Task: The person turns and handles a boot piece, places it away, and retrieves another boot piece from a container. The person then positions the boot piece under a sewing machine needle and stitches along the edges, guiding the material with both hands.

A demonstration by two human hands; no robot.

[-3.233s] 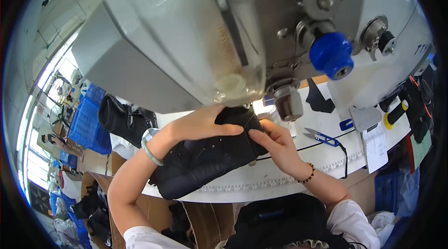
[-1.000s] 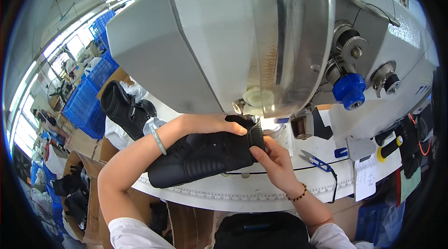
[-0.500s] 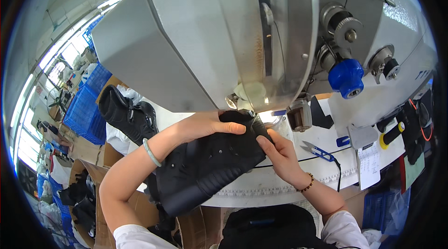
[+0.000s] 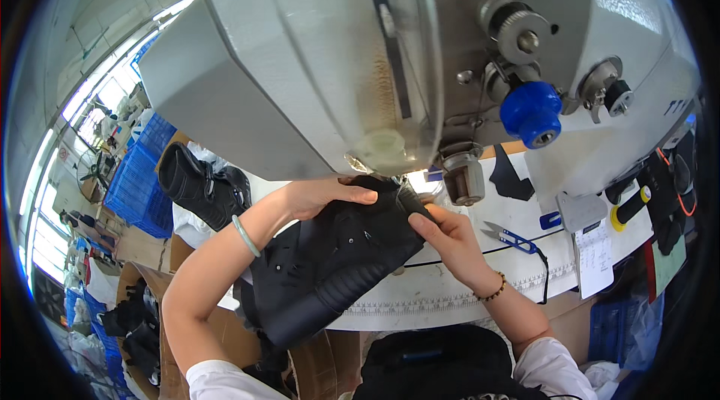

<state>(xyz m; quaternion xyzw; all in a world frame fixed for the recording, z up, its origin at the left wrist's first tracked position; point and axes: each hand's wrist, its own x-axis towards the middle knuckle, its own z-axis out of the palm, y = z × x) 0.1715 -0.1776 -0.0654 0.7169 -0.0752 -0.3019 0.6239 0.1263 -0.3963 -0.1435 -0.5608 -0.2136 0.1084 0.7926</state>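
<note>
Under sewing machine head (image 4: 300, 62), cut off at top, stitching spot was mostly hidden. Black boot upper (image 4: 319, 269) lay tilted over bench (image 4: 457, 287) edge, one end beneath machine. Left hand (image 4: 321, 197) had upper in grip, thumb on top, other fingers hidden; right hand (image 4: 452, 242) pinched its edge, fingers partly covered. Upper looked ribbed along near side, dotted with small bright eyelets.

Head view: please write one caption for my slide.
Both hands hold a black boot upper at a sewing machine, blue snips lying nearby.
</note>
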